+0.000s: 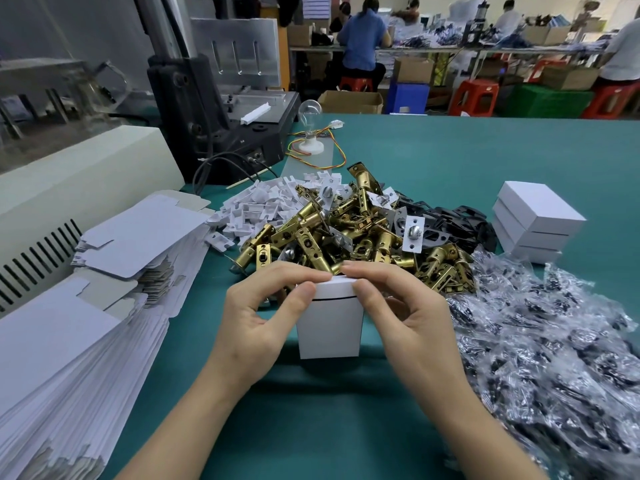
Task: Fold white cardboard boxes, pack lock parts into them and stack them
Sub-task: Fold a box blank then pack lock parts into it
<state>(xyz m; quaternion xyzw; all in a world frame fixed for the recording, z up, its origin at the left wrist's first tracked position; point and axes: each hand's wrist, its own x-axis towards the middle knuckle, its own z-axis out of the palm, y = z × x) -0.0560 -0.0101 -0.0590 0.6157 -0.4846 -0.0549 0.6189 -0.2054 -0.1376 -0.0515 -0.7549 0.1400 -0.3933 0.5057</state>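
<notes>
Cardboard first: the white box [329,329] stands upright on the green bench [450,161], long axis vertical, directly between my two grips and touching both. The left grip [256,313] pinches the box's upper left corner, thumb on the near face and fingertips curled over the top flap. The right grip [405,313] mirrors it on the upper right corner. Neither is nearer; both sit level at the lid, where a thin dark seam suggests the flap is not quite tucked home. I judge the coming move is a downward press along that top edge. Just behind the box lies the heap of brass latches [363,233], and behind-left of it the white plastic pieces [263,202]. Left of it is the slumped stack of flat blanks [104,289], right of it the crinkled bags [554,334], and well behind-right a small stack of finished boxes [533,223]. Far behind the box, people sit at other benches.
</notes>
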